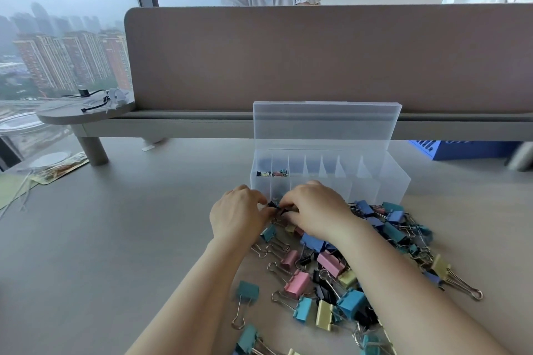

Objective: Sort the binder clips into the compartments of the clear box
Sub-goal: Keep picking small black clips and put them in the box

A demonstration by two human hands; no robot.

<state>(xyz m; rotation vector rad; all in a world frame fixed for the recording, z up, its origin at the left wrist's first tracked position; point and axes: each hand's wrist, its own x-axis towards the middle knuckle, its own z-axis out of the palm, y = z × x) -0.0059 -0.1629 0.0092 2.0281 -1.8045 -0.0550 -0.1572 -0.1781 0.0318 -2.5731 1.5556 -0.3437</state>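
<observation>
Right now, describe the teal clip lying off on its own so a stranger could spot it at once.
Find the clear box with its lid up on the desk; the heap of binder clips lies before it. At the heap's near left edge is the teal clip: it lies clear of the rest, its wire handle pointing toward the camera.

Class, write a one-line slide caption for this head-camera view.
At the open box, the left hand and right hand pinch a black clip; loose clips lie heaped on the desk.

Both forearms reach forward; left grip [239, 212] and right grip [315, 206] meet fingertip to fingertip, pinching a small black clip [272, 204].
</observation>
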